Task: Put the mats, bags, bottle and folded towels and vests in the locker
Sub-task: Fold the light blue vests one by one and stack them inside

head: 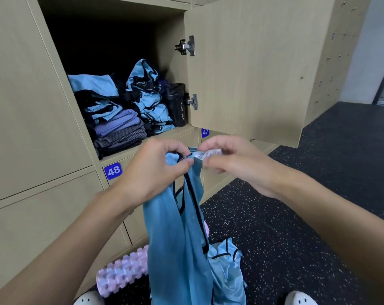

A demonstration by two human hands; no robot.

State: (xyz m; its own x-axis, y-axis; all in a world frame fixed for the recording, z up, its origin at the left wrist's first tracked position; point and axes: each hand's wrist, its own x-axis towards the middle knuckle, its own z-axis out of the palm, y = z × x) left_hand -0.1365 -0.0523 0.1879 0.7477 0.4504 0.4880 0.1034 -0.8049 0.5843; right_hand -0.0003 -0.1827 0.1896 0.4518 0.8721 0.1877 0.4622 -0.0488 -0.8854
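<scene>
Well, my left grip [162,170] is clamped on the black-trimmed neck edge of a blue vest [177,238], thumb and curled fingers pinching the cloth. My right grip [230,164] is just beside it, closed on the white label [208,154] sewn at that same edge. The vest hangs straight down from both grips, unfolded, in front of my legs and clear of the locker.

Beneath it lies a second vest [228,267], crumpled on the floor [296,216], which is black rubber flecked with pale specks. A pink ridged foam roller [125,271] lies on the floor against the foot of the cabinets, left of the hanging cloth. The toes of my white shoes [89,299] show at the bottom edge.

Ahead and above my grips, the locker [169,51] stands open, its door [252,69] swung out to the right on two metal hinges. Inside, at the front left, folded towels [120,130] in grey and lilac are stacked, with folded blue-and-black cloth [98,95] piled on and behind them. A taller blue-and-black heap [147,93] fills the middle, and a black bottle [176,104] stands upright at the right wall, touching that heap. Blue number plates 48 [113,171] and 47 [205,132] mark the doors below. Pale wooden cabinets run along the room to the right.
</scene>
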